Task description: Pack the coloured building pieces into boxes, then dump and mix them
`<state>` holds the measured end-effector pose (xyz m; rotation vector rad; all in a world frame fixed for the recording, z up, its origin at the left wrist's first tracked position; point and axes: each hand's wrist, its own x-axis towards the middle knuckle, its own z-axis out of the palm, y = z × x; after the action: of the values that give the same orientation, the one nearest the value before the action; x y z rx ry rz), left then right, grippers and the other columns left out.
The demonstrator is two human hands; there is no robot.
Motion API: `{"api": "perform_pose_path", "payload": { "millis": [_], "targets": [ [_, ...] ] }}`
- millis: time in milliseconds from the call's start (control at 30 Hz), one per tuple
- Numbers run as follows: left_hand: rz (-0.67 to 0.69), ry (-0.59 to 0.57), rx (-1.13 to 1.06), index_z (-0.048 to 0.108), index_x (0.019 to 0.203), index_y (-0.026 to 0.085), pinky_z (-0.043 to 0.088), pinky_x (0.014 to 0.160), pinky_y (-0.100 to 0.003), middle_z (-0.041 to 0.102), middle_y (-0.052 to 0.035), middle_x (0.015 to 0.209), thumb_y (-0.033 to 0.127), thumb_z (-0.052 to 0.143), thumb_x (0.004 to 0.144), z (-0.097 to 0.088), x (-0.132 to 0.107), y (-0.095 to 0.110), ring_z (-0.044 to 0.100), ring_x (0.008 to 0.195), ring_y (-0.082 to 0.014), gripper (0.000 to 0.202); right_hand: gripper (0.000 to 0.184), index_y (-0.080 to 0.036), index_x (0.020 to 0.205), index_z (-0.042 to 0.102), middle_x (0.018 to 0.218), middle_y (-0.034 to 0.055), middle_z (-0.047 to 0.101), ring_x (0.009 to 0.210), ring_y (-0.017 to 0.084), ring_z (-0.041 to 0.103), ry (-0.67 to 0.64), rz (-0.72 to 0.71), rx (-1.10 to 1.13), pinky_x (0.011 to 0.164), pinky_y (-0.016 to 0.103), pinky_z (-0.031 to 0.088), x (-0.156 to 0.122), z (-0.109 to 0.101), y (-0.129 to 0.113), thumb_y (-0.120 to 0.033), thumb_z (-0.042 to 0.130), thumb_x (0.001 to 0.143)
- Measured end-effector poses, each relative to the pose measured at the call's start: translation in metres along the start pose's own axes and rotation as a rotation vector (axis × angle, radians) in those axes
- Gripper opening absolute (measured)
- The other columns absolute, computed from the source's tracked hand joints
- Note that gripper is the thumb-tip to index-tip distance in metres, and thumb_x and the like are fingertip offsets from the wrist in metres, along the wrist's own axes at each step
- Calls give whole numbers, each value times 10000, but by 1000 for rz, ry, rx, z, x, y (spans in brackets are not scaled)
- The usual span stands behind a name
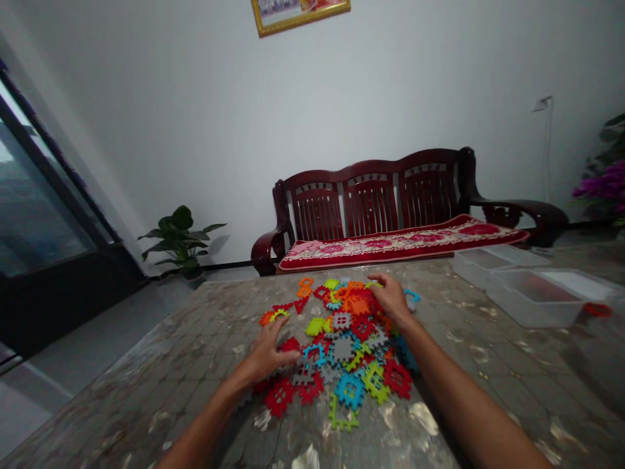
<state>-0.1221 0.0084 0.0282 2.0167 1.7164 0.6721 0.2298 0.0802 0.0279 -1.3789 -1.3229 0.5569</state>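
Observation:
A pile of plastic interlocking building pieces in red, blue, grey, orange and yellow-green lies in the middle of the table. My left hand is at the pile's left side, thumb and fingers spread apart, fingertips by a yellow-green piece. At the far right of the pile, my right hand reaches in with thumb and finger apart. Another yellow-green piece shows beside its fingertips; whether they touch it is unclear. Nearest me are a blue square piece and a yellow-green L-shaped piece.
Clear plastic containers stand on the right of the patterned table. At the right edge is a blurred transparent object with a red rim. Behind the table stands a dark wooden bench with a red floral cover; a potted plant is back left.

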Motion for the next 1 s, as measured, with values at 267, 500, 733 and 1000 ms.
{"api": "perform_pose_path", "payload": {
  "millis": [267,500,733,1000],
  "targets": [
    [-217,-221,427,302,1612,224,261,1196,-612,216,-221,1687,509,903,471,-17,-77,-34,192,1547,-463,1321,409,-233,1159,728,1265,77,711,1221,245,611,-443,-414,-255,1091,400,432,-45,62,-48,-165,601,775],
    [-194,-71,419,372,1586,230,239,1209,-557,259,-215,1676,477,800,676,26,-69,-8,263,1541,-409,1036,541,-206,1412,571,1469,181,566,1361,350,495,-748,-473,-647,1112,536,363,-79,112,-64,-455,582,932],
    [-87,119,383,508,1501,254,357,1141,-535,506,-165,1540,464,785,729,42,-48,4,476,1389,-391,847,437,-199,1283,659,1319,173,673,1237,360,579,-723,-528,-717,1043,535,384,-88,132,-73,-460,445,1005],
    [96,240,165,555,1440,218,432,1101,-501,650,-135,1383,435,871,645,44,-30,3,593,1260,-369,883,456,-169,1110,742,1228,169,709,1120,303,637,-667,-460,-700,987,470,420,-78,139,-71,-352,332,1035]
  ]
}}
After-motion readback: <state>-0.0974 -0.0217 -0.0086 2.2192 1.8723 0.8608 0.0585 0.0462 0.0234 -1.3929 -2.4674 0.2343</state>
